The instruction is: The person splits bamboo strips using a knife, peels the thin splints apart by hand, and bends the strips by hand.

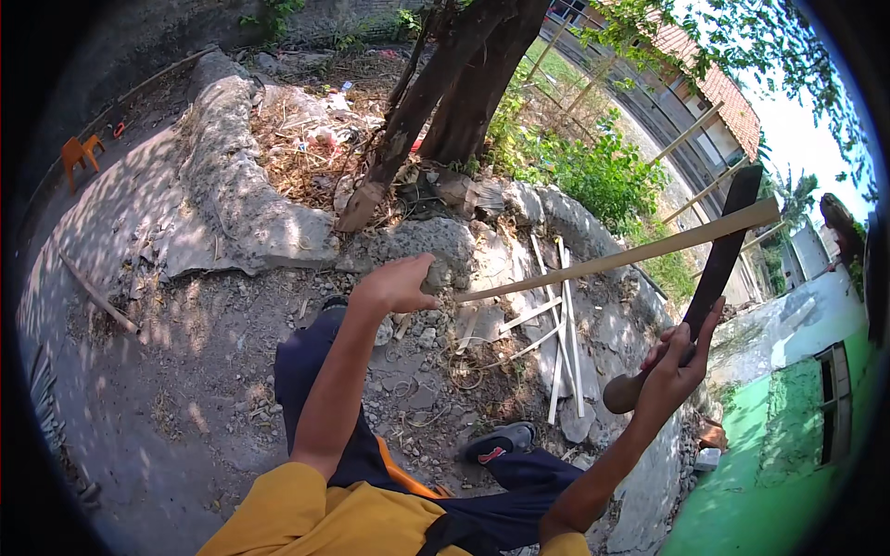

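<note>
My right hand [681, 371] is wrapped around a machete, at the top of its rounded wooden handle [623, 394]. The dark, broad blade [709, 292] points up and away to the right. Across the blade lies a long, pale bamboo strip [612, 262], its wider end beyond the blade and its narrow end towards my left hand. My left hand [399, 283] is open, fingers stretched out, just short of that narrow end with a small gap between. Whether the strip is stuck on the blade or only crosses it, I cannot tell.
Several pale strips [563, 334] lie on the stony ground ahead of my feet. A broken concrete edge [250, 218] curves around a tree trunk [477, 93] and leaf litter. An orange plastic chair [80, 159] stands far left; a green wall [779, 435] rises at right.
</note>
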Available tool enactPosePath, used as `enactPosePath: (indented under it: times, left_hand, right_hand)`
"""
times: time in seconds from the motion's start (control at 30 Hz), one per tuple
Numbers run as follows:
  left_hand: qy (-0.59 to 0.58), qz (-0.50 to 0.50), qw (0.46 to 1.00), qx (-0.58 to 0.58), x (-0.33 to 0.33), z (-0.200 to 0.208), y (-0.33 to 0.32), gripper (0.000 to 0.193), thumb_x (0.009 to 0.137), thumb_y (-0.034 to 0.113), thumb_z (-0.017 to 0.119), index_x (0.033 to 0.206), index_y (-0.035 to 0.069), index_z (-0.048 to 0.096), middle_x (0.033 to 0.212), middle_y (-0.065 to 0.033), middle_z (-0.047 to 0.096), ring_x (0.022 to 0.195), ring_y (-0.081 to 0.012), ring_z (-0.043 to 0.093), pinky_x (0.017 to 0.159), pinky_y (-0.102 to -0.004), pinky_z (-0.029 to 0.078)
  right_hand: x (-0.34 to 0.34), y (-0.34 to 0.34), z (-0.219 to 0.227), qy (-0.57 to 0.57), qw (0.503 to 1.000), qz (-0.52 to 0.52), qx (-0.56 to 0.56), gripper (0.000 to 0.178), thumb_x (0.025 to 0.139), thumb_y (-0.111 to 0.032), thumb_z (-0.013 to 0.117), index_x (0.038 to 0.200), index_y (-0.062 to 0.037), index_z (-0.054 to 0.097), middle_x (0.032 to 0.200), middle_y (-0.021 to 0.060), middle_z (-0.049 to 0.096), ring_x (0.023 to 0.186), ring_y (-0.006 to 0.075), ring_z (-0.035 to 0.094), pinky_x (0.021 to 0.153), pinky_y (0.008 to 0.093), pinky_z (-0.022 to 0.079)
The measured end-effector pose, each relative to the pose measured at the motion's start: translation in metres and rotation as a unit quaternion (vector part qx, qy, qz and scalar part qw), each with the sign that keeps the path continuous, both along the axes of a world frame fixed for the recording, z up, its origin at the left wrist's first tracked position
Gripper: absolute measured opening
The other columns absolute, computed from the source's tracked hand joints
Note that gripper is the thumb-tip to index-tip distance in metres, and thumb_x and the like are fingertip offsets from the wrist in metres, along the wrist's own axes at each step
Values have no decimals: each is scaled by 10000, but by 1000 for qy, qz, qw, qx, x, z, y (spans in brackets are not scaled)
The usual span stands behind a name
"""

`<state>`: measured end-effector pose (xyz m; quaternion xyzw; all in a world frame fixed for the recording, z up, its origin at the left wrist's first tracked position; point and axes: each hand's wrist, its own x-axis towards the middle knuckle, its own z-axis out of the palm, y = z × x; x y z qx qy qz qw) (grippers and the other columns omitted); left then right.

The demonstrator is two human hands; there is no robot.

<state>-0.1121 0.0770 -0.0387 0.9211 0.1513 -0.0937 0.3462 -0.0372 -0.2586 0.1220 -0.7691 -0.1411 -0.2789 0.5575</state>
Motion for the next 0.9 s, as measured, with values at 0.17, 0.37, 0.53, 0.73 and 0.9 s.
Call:
enactPosePath:
  times: [0.17,0.37,0.53,0.73,0.9]
  left_hand:
    - [-2,-6,1000,-13,-4,2,5,932,877,427,837,1588,35,377,1575,-208,519,1452,-360,505,1190,-464,445]
    - [-5,-4,1000,-22,-4,-2,9,964,875,428,836,1603,24,351,1593,-219,500,1470,-369,485,1205,-455,433]
    - [-16,-9,1000,-18,-5,3,6,965,874,434,837,1595,12,353,1597,-210,498,1470,-369,485,1208,-455,434]
    - [6,-6,1000,-30,-8,16,8,954,892,446,826,1617,61,342,1615,-210,479,1487,-362,472,1215,-466,422]
    - [14,12,999,-32,-12,10,11,958,906,458,815,1641,90,324,1648,-193,443,1513,-355,440,1225,-474,412]
  right_hand:
    - [-12,-14,40,-37,999,0,-22,607,1100,-135,531,1678,-236,375,823,1,562,531,34,462,461,206,371]
    - [-42,-26,84,-175,983,-60,-12,624,1092,-111,542,1680,-225,366,806,16,586,525,40,466,463,214,377]
    - [-5,10,24,23,983,-13,-179,633,1090,-86,546,1675,-260,378,753,-17,581,523,18,462,461,215,373]
    - [-1,17,28,36,997,37,-62,616,1097,-106,527,1671,-278,385,764,-11,576,534,13,467,458,219,388]
    - [-31,0,88,-95,993,5,-66,556,1107,-168,570,1643,-248,446,854,8,586,559,32,453,485,208,369]
